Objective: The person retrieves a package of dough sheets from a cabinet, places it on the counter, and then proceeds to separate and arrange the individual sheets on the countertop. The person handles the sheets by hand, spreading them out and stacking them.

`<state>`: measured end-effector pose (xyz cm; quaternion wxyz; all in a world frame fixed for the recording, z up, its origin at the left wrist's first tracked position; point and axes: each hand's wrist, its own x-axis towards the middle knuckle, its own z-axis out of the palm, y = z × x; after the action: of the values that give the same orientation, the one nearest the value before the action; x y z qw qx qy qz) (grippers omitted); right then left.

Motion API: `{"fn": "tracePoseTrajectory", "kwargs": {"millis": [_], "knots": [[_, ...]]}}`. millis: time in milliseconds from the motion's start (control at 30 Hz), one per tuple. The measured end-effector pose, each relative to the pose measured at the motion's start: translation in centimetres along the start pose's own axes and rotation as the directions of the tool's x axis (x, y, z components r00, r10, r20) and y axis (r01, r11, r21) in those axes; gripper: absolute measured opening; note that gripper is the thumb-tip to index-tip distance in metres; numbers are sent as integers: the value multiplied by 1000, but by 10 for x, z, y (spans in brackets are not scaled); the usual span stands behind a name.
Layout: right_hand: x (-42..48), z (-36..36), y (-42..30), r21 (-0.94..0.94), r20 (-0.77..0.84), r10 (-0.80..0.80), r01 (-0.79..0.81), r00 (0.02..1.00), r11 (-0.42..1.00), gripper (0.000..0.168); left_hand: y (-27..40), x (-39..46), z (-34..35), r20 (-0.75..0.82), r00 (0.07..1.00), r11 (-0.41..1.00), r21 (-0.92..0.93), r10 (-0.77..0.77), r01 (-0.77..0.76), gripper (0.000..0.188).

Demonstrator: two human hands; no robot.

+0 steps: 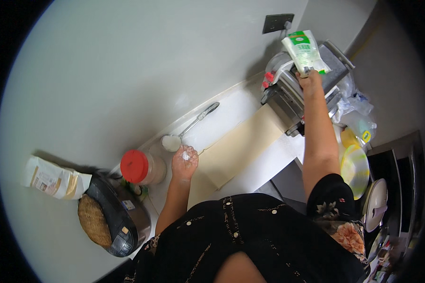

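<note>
White powder (186,155) lies in the palm of my left hand (185,164), which is turned up with its fingers curled. At the far right my right hand (310,79) grips the lower end of a green-and-white plastic bag (302,51), held above a metal dough-rolling machine (287,97). A long, flat sheet of pale dough (242,145) runs from the machine's front across the white worktop (212,131) and passes beside my left hand. Just behind that hand rests a metal ladle (171,142) filled with white powder, its handle pointing towards the wall.
Left of my left hand stands a clear jar with a red lid (134,166). Beyond it, a dark rice cooker (127,219) carries a woven mat (94,221) and a white packet (56,177). Yellowish bowls (355,171) and plastic bags (354,102) crowd the right side. A wall socket (278,23) holds a plug.
</note>
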<state>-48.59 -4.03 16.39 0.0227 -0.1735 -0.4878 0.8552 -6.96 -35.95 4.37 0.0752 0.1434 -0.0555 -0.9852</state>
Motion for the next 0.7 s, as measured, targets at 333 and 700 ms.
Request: {"fn": "tracePoseTrajectory", "kwargs": {"millis": [333, 700], "knots": [[-14, -22, -54, -730, -22, 256, -190, 966, 657, 47, 14, -7, -27, -133, 991, 995, -98, 20, -33, 21], [-101, 18, -54, -660, 751, -171, 731, 638, -171, 29, 26, -16, -70, -261, 965, 988, -135, 31, -69, 22]]}}
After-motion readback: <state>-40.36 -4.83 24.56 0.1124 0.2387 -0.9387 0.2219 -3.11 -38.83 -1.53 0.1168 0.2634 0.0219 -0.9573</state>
